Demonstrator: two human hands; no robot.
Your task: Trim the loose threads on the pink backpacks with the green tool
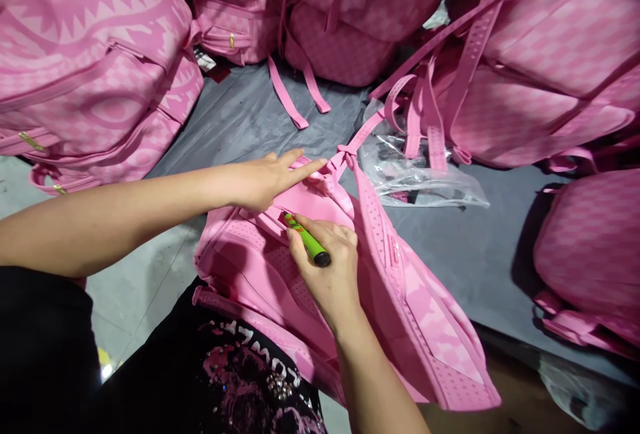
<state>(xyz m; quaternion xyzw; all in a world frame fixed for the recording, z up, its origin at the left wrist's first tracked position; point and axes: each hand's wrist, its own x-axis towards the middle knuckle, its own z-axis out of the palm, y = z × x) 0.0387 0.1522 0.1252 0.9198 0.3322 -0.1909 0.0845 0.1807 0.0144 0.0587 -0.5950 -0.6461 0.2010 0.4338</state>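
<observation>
A pink backpack (385, 327) lies across my lap and the table edge, its strap side facing up. Pinched in the fingers of my right hand (333, 264) is a green marker pen (307, 239) with a black end, its tip down at the fabric near a seam at the top of the back panel. My left hand (267, 179) rests flat on the top of the same backpack, fingers stretched toward the knotted strap (346, 156). The marker's tip is partly hidden by my fingers and the fabric.
A large patterned pink backpack (95, 81) stands at the left. More pink backpacks (560, 67) line the back and right of the grey-covered table (225, 114). Beyond the knotted strap lies a clear plastic bag (425, 184), with loose pink straps over it.
</observation>
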